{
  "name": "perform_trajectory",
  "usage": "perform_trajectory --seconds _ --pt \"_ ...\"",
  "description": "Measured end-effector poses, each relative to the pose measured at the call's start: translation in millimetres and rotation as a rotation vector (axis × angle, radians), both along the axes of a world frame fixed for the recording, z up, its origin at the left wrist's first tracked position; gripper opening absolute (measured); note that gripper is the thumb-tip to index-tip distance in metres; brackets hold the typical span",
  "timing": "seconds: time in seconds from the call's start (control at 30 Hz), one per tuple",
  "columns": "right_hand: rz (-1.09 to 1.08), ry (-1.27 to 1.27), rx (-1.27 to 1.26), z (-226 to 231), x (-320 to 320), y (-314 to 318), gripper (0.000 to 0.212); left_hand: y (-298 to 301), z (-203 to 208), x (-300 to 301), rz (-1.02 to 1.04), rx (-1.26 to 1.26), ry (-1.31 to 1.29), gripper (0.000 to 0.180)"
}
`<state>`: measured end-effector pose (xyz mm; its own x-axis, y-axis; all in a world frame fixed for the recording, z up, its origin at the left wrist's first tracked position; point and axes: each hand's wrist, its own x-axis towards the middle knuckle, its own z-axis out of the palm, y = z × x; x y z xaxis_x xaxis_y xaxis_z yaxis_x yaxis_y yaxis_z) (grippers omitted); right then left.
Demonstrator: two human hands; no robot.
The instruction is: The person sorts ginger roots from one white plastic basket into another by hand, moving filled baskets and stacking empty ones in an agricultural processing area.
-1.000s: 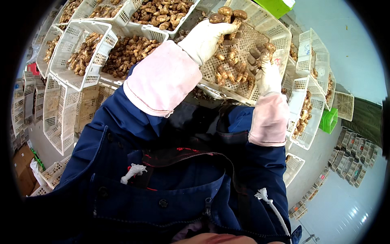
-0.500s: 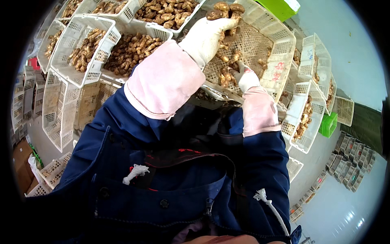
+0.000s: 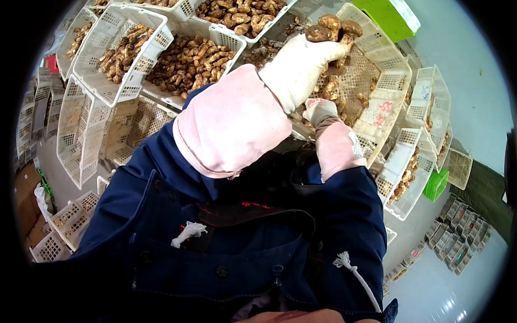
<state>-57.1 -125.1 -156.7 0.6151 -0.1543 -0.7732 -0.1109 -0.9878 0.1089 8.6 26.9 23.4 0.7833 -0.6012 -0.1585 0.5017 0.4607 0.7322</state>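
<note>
Before me a beige plastic crate with slotted sides holds several loose brown mushrooms on its mesh bottom. My left hand, in a cream knit glove, is closed round a small bunch of mushrooms, their caps standing out past the fingers above the crate. Lower down, by the crate's near side, my right hand wears the same kind of glove with curled fingers. What those fingers hold, if anything, is hidden. Mushrooms lie close beyond it.
White crates filled with mushrooms stand at the left and far left. More white crates with mushrooms are on the right. A bright green box sits beyond the beige crate, and a small green basket stands on the floor to the right.
The view has shifted, so the crates sit differently in it. My right hand has drawn back from the mushrooms toward the crate's near side, fingers curling. The left still grips its bunch.
</note>
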Motion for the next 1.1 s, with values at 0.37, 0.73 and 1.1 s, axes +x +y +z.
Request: perform_trajectory --seconds 0.37,0.73,1.1 --pt "-0.082 0.035 -0.099 -7 -1 -9 0.038 1 11 5 0.012 0.112 0.047 0.025" --pt "-0.813 -1.429 0.628 182 -46 -22 0.022 -12 -28 17 0.022 0.077 -0.056 0.023" --pt "-1.085 -1.692 1.09 155 -71 -9 0.028 -18 -18 -9 -0.355 -0.054 0.098 0.032"
